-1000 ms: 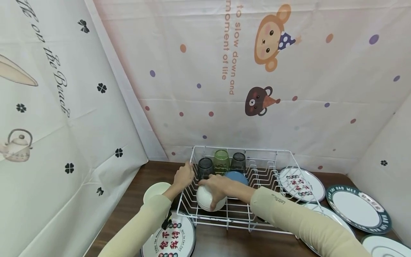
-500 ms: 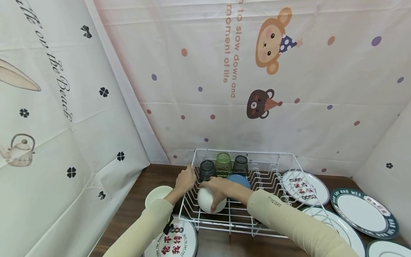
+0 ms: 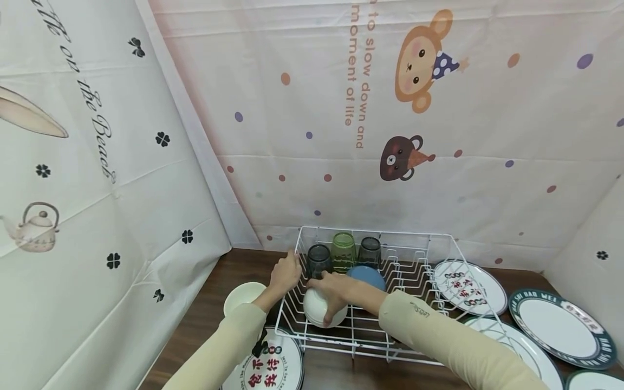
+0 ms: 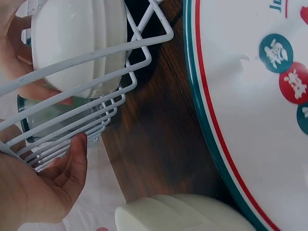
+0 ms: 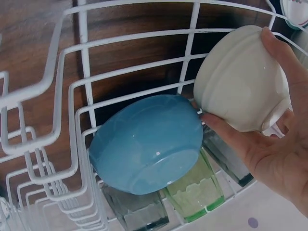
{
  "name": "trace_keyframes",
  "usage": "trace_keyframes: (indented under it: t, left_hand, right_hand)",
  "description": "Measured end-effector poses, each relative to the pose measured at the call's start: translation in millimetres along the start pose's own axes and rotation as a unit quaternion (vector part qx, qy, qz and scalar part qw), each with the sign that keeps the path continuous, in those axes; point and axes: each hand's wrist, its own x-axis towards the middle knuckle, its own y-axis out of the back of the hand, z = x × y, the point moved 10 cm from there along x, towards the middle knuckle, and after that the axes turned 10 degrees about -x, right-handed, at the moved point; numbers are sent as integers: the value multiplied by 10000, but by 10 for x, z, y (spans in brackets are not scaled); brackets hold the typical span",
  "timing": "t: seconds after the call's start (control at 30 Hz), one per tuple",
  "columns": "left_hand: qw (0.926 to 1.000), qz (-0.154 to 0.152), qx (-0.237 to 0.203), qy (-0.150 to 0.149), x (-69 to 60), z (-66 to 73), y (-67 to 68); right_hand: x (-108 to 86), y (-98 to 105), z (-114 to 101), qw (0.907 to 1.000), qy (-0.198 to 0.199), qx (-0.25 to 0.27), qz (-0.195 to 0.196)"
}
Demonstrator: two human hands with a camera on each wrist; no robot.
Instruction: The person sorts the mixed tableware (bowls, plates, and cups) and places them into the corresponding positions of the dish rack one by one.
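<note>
In the head view my left hand grips the left side of a white wire dish rack, its fingers around the wires. My right hand holds a white bowl that sits upside down in the rack's left front part. Thumb and fingers spread over opposite sides of this bowl in the right wrist view. Beside it lies an overturned blue bowl. Behind them stand a green glass and two dark glasses, one at the left and one farther right.
A stack of printed plates lies at the rack's front left corner. A pale bowl is left of the rack. Several plates, one green-rimmed, lie right of it on the brown table. Printed cloth hangs behind.
The head view has shifted slightly. Both hands and the white bowl keep nearly the same places relative to the dish rack.
</note>
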Motion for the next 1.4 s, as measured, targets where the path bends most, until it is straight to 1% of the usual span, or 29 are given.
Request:
trace_keyframes:
  t: [0.17, 0.3, 0.47, 0.57, 0.73, 0.83, 1.0, 1.07, 1.13, 1.2, 1.23, 1.33, 1.4]
  left_hand:
    - [9999, -44, -88, 42, -43, -3, -31]
    - [9999, -77, -113, 7, -59, 5, -51]
    - [10000, -53, -66, -29, -54, 23, -57]
    - [9999, -74, -100, -8, -48, 36, -52]
    - [9999, -22, -137, 33, -19, 57, -21]
    - [9999, 58, -75, 85, -7, 57, 7]
    - [9997, 209, -37, 121, 13, 69, 65]
    - [9996, 209, -42, 175, 18, 57, 68]
    - [9995, 150, -47, 256, 19, 33, 56]
    - [9995, 120, -47, 295, 11, 14, 50]
    - [9995, 92, -52, 287, 5, 9, 44]
    - [9996, 61, -107, 244, -13, -5, 38]
    - [9996, 6, -146, 248, -28, -26, 25]
  right_hand:
    - [-40, -41, 16, 9999, -103, -7, -41]
    - [-67, -56, 24, 9998, -117, 141, 15]
    - [-92, -55, 25, 9997, -150, 153, 131]
    - [-94, -19, 21, 9996, -148, 142, 205]
    - [-92, 26, 43, 9992, -230, 263, 210]
    - [-95, 33, 63, 9984, -276, 418, 259]
    - [-117, 56, 144, 9956, -414, 714, 449]
    - [-136, 83, 172, 9944, -382, 858, 477]
    - [-163, 134, 199, 9932, -269, 1020, 482]
    - [-208, 203, 267, 9921, -192, 1116, 545]
    - [-240, 253, 324, 9916, -182, 1110, 636]
    - [-377, 428, 585, 9891, -213, 930, 1119]
    - [-500, 517, 833, 9852, -337, 814, 1472]
